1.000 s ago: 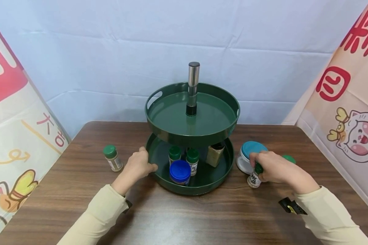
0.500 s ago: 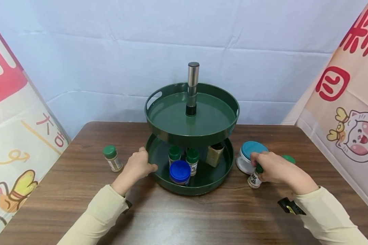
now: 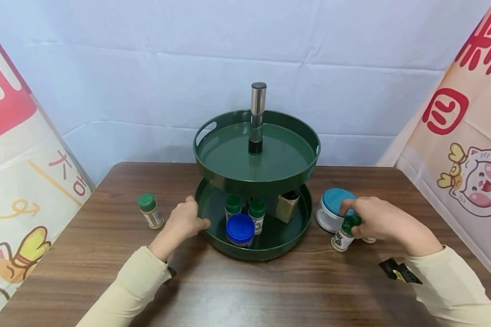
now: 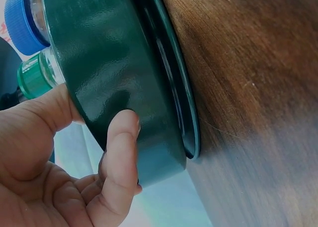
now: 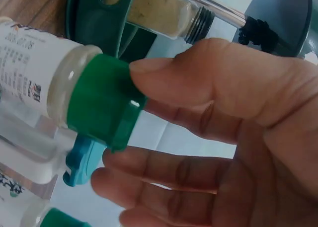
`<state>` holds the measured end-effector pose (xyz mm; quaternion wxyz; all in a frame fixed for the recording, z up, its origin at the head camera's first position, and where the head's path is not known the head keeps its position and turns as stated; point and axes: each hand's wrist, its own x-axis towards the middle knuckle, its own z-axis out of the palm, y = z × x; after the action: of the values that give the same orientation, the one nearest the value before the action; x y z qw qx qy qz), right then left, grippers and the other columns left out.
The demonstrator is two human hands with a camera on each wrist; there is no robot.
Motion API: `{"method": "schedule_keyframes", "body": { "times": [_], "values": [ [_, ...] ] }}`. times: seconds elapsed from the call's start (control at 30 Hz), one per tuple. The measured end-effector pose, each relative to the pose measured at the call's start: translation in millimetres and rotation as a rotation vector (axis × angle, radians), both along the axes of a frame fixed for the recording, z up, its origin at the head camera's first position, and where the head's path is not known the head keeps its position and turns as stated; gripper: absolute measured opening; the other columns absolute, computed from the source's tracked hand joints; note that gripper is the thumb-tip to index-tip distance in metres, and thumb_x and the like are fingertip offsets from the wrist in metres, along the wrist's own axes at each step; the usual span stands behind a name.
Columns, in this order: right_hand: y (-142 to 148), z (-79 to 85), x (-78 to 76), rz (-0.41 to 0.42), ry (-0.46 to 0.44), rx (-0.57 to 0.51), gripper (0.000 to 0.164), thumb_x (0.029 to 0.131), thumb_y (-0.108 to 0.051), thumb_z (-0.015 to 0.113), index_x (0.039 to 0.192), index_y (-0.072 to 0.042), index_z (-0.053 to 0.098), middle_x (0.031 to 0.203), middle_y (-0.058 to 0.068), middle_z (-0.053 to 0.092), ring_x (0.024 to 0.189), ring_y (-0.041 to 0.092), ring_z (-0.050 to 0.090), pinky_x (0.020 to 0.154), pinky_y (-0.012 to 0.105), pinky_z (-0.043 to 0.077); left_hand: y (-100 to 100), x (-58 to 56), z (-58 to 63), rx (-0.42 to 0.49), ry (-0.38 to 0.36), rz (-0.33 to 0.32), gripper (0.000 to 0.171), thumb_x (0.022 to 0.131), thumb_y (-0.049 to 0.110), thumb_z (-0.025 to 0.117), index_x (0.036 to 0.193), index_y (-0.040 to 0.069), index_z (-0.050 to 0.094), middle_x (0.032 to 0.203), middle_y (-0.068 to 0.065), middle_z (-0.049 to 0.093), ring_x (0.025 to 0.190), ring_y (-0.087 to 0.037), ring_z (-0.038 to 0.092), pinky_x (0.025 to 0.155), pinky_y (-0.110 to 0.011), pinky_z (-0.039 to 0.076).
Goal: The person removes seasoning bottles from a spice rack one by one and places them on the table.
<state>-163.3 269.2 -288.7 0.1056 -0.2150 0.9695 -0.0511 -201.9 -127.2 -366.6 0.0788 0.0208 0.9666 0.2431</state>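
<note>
My left hand (image 3: 184,218) holds the lower tier of a green two-tier turntable tray (image 3: 266,250), thumb over its rim and a finger against the outer wall, as the left wrist view shows. My right hand (image 3: 378,220) pinches the green cap of a spice jar (image 3: 342,239) between thumb and index finger. That jar (image 5: 35,63) has a white label; the other fingers reach past its cap. A white tub with a blue lid (image 3: 338,200) is right behind it. Another green-capped jar (image 5: 57,218) is mostly hidden by my right hand in the head view.
On the lower tier are two green-capped jars (image 3: 257,213), a blue-lidded jar (image 3: 240,229) and a square bottle of tan powder (image 3: 287,207). A metal post (image 3: 258,104) rises through the upper tier (image 3: 229,141). One green-capped jar (image 3: 150,211) stands at the left.
My right hand has shifted slightly right and up, and the jar slightly right, showing more of its cap. The second jar's cap is now hidden behind that hand. The left hand has stayed put.
</note>
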Motion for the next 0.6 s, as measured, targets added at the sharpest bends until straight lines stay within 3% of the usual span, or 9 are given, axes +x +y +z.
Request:
{"method": "schedule_keyframes", "body": {
  "times": [0.33, 0.6],
  "values": [
    [-1.0, 4.4, -1.3, -0.011, -0.01, 0.01, 0.037, 0.068, -0.011, 0.073, 0.102, -0.006, 0.059, 0.081, 0.004, 0.054, 0.067, 0.018, 0.045, 0.056, 0.034, 0.041, -0.1, 0.1, -0.1, -0.003, 0.013, 0.003, 0.07, 0.072, 0.028, 0.069, 0.117, -0.013, 0.036, 0.081, -0.019, 0.058, 0.062, -0.024, 0.054, 0.053, -0.036, 0.048],
    [-12.6, 12.8, -4.4, 0.015, 0.027, -0.009, 0.04, 0.07, -0.011, 0.071, 0.107, -0.005, 0.058, 0.082, 0.006, 0.051, 0.065, 0.018, 0.042, 0.054, 0.033, 0.036, -0.3, -0.9, -0.5, -0.013, 0.002, -0.011, 0.079, 0.073, 0.028, 0.069, 0.125, -0.017, 0.03, 0.084, -0.022, 0.06, 0.063, -0.024, 0.055, 0.053, -0.036, 0.048]
  ]
}}
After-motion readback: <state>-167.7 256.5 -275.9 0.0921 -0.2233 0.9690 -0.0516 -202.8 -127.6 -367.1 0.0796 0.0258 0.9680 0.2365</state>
